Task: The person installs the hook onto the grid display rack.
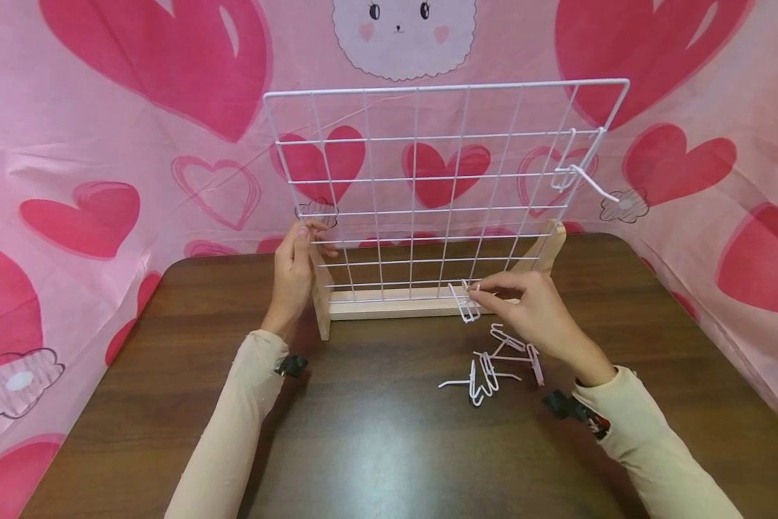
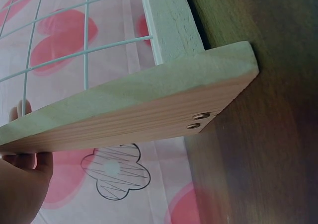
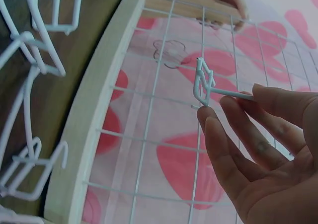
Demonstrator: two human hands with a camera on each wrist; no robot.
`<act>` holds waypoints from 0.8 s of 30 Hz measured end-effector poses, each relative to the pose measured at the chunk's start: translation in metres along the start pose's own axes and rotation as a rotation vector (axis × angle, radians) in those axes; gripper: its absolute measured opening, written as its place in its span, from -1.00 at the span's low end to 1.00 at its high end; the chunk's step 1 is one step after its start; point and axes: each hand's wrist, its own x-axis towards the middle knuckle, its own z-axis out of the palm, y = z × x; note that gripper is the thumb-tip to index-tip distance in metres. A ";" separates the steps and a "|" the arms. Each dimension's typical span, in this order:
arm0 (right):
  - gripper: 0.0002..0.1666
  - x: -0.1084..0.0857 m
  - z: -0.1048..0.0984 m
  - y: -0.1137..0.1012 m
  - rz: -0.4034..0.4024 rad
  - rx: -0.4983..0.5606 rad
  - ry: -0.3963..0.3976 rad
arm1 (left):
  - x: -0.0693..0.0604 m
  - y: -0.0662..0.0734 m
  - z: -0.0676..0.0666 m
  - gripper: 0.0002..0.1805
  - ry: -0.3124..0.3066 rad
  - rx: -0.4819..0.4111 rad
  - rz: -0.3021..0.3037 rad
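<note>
A white wire grid panel [image 1: 440,176] stands in a wooden stand [image 1: 389,310] with two side pieces. My left hand [image 1: 293,270] holds the left wooden side piece [image 2: 149,105], fingers around its edge. Between thumb and fingers, my right hand [image 1: 541,313] pinches the stem of a white wire hook [image 3: 202,82]. That hook is in front of the lower part of the grid; whether it touches the wires I cannot tell. Another white hook [image 1: 564,169] hangs at the grid's right side. Several loose wire hooks [image 1: 486,371] lie on the table beneath my right hand.
The brown wooden table [image 1: 376,454] carries the stand near its back edge. Behind it hangs a pink cloth [image 1: 135,108] printed with hearts. In the right wrist view, the loose hooks [image 3: 35,50] appear at the left, beside the stand's base bar [image 3: 94,114].
</note>
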 end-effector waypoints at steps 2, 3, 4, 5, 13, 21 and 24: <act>-0.89 0.001 -0.003 0.000 -0.008 -0.006 0.033 | 0.000 0.000 0.000 -0.56 0.002 -0.003 0.001; -0.89 0.002 -0.004 0.000 -0.011 -0.004 0.047 | 0.000 0.000 0.000 -0.56 0.002 -0.002 0.003; -0.89 0.002 -0.006 0.000 -0.010 -0.002 0.062 | 0.000 0.000 0.000 -0.56 0.004 -0.004 0.004; -0.89 0.003 -0.007 0.000 -0.007 0.002 0.075 | 0.000 0.000 -0.001 -0.55 0.005 -0.006 0.007; -0.85 0.003 -0.014 0.001 -0.026 0.031 0.216 | -0.001 0.001 0.000 -0.59 0.004 -0.014 0.001; -0.82 0.005 -0.017 0.006 -0.073 0.050 0.343 | 0.000 0.002 -0.001 -0.62 0.003 0.005 0.010; -0.81 0.005 -0.018 0.000 -0.086 0.067 0.382 | 0.000 0.000 0.000 -0.60 0.002 0.003 0.008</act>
